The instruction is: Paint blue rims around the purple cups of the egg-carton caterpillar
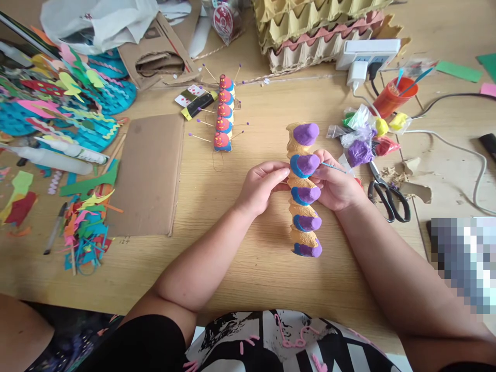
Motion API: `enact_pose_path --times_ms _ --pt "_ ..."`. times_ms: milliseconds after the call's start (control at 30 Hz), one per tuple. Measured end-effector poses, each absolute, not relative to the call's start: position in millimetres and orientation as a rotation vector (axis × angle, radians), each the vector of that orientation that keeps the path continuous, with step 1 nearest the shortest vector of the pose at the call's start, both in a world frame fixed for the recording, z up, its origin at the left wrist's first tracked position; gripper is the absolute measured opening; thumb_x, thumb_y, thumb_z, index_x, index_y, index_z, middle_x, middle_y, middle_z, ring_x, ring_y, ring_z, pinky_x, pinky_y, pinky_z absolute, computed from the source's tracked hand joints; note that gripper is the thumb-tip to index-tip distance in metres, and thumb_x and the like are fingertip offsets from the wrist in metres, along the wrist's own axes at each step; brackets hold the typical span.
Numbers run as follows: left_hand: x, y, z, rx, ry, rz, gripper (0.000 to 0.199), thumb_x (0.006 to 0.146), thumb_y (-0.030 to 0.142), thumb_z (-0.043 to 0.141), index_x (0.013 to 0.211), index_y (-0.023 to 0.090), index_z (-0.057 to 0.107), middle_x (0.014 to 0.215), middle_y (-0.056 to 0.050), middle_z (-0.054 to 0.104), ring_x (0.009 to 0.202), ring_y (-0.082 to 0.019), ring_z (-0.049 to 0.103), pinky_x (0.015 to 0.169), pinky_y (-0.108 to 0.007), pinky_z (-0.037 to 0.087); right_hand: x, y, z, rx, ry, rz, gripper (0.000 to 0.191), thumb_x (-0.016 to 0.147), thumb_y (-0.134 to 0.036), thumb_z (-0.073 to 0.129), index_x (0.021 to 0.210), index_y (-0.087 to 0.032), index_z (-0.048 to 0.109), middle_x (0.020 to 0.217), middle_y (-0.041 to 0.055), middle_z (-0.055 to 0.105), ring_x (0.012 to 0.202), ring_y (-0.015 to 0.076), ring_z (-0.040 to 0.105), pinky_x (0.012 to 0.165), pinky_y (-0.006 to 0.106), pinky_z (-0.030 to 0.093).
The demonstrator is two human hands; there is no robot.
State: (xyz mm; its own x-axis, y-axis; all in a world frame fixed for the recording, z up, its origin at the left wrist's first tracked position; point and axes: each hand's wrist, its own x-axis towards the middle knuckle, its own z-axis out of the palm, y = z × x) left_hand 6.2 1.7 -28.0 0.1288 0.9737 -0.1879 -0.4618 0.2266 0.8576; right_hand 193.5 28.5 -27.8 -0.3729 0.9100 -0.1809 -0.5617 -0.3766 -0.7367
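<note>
A strip of egg carton point(303, 182) is held up over the table, its long side pointing toward me. Purple clay caps its row of cups, and all but the farthest show blue clay beside the purple. At its left edge my left hand point(263, 187) is closed, thumb and fingers pinching the strip. My right hand point(335, 182) is closed at the opposite edge, near the second cup, with a thin blue stick point(334, 167) between its fingers. The fingertips behind the carton are hidden. Beyond stands a similar carton strip point(223, 124) with red, smiling clay faces and purple-tipped sticks along its sides.
Scissors point(387, 194), bagged clay point(360, 152) and an orange cup point(395, 98) lie to the right. Stacked egg trays point(310, 31) and a power strip point(368, 51) are behind. A cardboard sheet point(145, 175), glue bottles point(54, 159) and paper scraps point(89, 227) are left.
</note>
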Motion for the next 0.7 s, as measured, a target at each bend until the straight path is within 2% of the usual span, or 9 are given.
enact_pose_path --times_ms 467,700 --pt "6.8 0.6 -31.1 0.792 0.921 1.196 0.037 0.071 0.047 0.096 0.084 0.018 0.078 0.08 -0.001 0.079 0.072 -0.014 0.074 0.063 -0.023 0.058 191.7 27.8 -26.7 -0.739 -0.737 1.867 0.035 0.063 -0.009 0.085 0.08 -0.023 0.058 0.066 -0.0088 0.053 0.053 0.0056 0.039 0.047 0.022 0.028" --pt "11.0 -1.3 -32.3 0.837 0.932 1.301 0.037 0.073 0.049 0.096 0.08 0.018 0.077 0.077 0.001 0.076 0.069 -0.011 0.068 0.065 -0.023 0.056 191.2 28.0 -28.2 -0.721 -0.75 1.874 0.033 0.064 -0.008 0.083 0.079 -0.022 0.058 0.064 -0.0085 0.053 0.052 0.0047 0.038 0.046 0.02 0.026"
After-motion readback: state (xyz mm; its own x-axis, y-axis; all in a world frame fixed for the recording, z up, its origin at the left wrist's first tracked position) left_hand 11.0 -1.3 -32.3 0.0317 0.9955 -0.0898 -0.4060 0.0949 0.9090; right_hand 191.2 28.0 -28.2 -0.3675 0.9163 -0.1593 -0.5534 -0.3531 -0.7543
